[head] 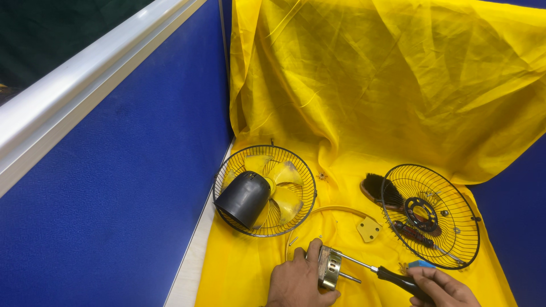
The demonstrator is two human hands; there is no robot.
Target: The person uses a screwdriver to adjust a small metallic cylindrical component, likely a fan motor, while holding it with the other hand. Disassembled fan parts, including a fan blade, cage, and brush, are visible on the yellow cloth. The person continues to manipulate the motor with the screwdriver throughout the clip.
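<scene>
My left hand (297, 282) grips a small brass-coloured fan motor (329, 268) at the bottom centre, on the yellow cloth (398, 85). My right hand (443, 289) holds a screwdriver (392, 276) by its black handle; the metal shaft points left and its tip meets the motor. Above and to the left lies a rear wire guard (265, 191) with yellow fan blades (284, 190) and a black motor cover (243, 199) resting on it.
A front wire grille (430, 216) lies at the right over a wooden brush (378, 190) and a second screwdriver (414, 234). A yellow bracket piece (368, 229) lies near the centre. A blue partition wall (131, 187) stands on the left.
</scene>
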